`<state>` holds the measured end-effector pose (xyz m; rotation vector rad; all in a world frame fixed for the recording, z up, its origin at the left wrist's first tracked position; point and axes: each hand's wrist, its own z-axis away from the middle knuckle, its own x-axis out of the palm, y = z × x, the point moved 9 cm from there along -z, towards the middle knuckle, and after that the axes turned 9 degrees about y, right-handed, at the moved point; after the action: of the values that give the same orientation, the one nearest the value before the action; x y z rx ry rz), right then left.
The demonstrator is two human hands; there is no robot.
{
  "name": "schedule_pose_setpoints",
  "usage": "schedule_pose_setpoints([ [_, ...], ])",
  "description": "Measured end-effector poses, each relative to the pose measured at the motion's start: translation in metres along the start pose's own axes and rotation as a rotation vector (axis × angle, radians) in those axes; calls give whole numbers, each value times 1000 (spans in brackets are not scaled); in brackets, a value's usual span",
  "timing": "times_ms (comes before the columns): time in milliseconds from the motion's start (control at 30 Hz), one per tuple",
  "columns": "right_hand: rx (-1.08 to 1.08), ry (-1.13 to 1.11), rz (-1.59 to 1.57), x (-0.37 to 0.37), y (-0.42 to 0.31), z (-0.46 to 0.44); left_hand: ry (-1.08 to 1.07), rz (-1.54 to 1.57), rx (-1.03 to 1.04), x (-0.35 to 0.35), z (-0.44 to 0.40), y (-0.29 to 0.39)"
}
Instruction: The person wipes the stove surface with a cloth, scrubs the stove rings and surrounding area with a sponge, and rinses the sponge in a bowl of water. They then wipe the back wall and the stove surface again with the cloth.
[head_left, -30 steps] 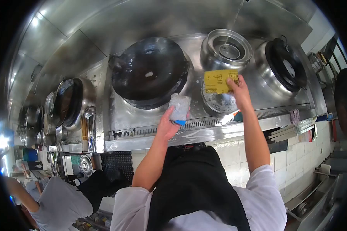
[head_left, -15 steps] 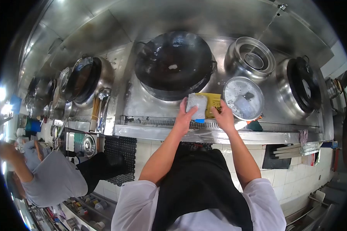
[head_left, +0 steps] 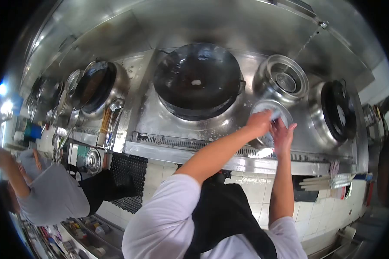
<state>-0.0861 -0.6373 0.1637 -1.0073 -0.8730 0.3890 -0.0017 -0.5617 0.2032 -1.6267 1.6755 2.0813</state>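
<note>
Right grip (head_left: pixel 282 136): fingers partly spread, can't tell if holding. Left grip (head_left: pixel 259 124): closed on pale pad (head_left: pixel 275 114), partly hidden, over metal bowl (head_left: pixel 268 102). Pad probably light, soft, slippery if wet; pinch firmly across middle, second hand at edge. Steel pot (head_left: pixel 263 84) just beyond bowl.

From where I am standing, I cannot read any text, label, brand, number or sign here.
</note>
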Motion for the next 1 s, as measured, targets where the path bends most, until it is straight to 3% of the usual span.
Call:
schedule_pose_setpoints([
  [67, 29, 268, 472, -44, 0, -4, -27, -388, 222, 47, -23, 4],
  [133, -191, 296, 786, -48, -8, 4, 24, -529, 273, 69, -30, 4],
  [167, -191, 287, 790, -50, -3, 6, 57, -665, 329, 78, -30, 3],
  [233, -344, 297, 1046, -35, -4, 17, 79, -685, 346, 85, -33, -6],
  [300, -443, 332, 1113, -21, -6, 21, -312, -479, 107, 123, -45, -44],
  [367, -469, 307, 1375, -8, 0, 22, -197, -453, 112, 114, -51, -54],
  [467, -588, 286, 1580, -3, 11, 14, 108, 97, -219, 32, -46, -51],
  [500, -608, 265, 1717, -2, 19, 11, 121, 93, -238, 14, -38, -53],
  [567, -585, 261, 1744, 9, 22, 13, 246, 700, -375, -27, -18, -62],
  [667, -620, 317, 1592, 16, 25, 8, 301, 1416, -564, -40, 41, -94],
  [733, -653, 218, 1598, 35, 30, 7, 249, 1621, -787, -16, 87, -155],
  [767, -681, 153, 1597, 46, 31, 7, 291, 1615, -836, -31, 122, -176],
  [800, -663, 145, 1619, 49, 35, 7, 427, 1337, -755, -48, 151, -211],
  [833, -666, 128, 1626, 58, 38, 8, 538, 1502, -1045, -55, 185, -240],
  [900, -763, 104, 1730, 86, 40, 16, 794, 1455, -1064, -54, 225, -357],
  [967, -758, 46, 1758, 100, 50, 10, 1124, 979, -1074, -141, 250, -408],
  [1000, -683, 113, 1798, 89, 56, 0, 1068, 736, -1033, -194, 236, -412],
])
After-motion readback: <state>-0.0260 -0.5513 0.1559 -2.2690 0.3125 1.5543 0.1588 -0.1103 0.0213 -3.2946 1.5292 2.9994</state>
